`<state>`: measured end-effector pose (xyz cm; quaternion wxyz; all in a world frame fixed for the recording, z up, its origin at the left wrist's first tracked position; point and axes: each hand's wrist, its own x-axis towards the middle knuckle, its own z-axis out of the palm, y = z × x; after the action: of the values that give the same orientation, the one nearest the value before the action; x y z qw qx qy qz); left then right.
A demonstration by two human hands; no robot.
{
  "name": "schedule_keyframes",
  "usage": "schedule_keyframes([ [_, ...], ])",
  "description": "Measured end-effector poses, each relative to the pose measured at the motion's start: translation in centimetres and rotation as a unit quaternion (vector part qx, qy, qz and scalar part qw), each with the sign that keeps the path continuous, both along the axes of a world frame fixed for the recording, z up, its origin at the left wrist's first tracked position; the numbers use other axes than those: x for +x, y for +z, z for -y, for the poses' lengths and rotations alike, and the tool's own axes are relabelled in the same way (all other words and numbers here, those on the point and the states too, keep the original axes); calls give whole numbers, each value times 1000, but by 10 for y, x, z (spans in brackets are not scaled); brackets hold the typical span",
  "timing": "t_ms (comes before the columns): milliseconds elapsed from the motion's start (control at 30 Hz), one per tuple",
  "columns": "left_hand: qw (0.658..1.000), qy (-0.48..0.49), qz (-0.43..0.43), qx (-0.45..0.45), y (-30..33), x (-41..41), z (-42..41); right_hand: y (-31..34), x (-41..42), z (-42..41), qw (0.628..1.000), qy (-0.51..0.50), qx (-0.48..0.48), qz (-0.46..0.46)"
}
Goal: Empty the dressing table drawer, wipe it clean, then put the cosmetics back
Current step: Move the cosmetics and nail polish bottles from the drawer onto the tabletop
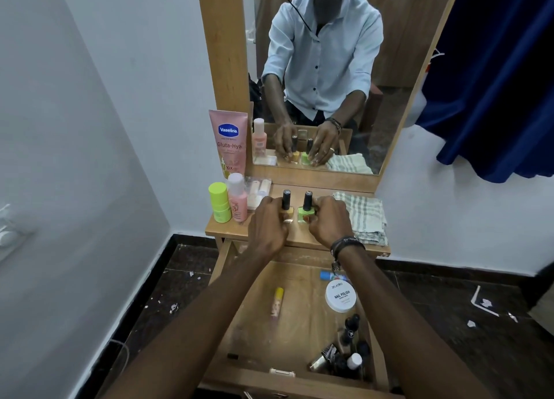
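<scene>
The drawer (295,332) stands pulled out with cosmetics inside; on the tabletop (302,237) the left hand (268,223) grips a yellow polish bottle (287,208), the right hand (329,220) a green polish bottle (307,210).

Single view: head-worn wide-angle camera, facing forward and steeply down, close above the open wooden drawer (257,317) and the narrow wooden tabletop (311,237). Both forearms enter from the bottom edge. The wood-framed upright mirror (398,78) ahead returns the same scene from the front.
</scene>
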<state>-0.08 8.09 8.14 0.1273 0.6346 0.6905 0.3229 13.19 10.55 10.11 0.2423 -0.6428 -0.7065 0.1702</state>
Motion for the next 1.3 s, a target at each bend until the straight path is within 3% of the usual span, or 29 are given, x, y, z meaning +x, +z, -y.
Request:
schedule_keyframes([
  [267, 997, 74, 4, -2, 4, 14, -33, 3, -22, -35, 1000, -25, -8, -14],
  [967, 988, 141, 58, -22, 12, 35, -67, -6, -27, -63, 997, -66, 36, -18],
  [1133, 993, 111, 31, 26, 13, 34, -37, 1, -12, -43, 994, -81, 78, 12],
  [1300, 986, -34, -45, 157, 2, 27, 18, 9, 14, 15, 986, -17, 153, -63],
])
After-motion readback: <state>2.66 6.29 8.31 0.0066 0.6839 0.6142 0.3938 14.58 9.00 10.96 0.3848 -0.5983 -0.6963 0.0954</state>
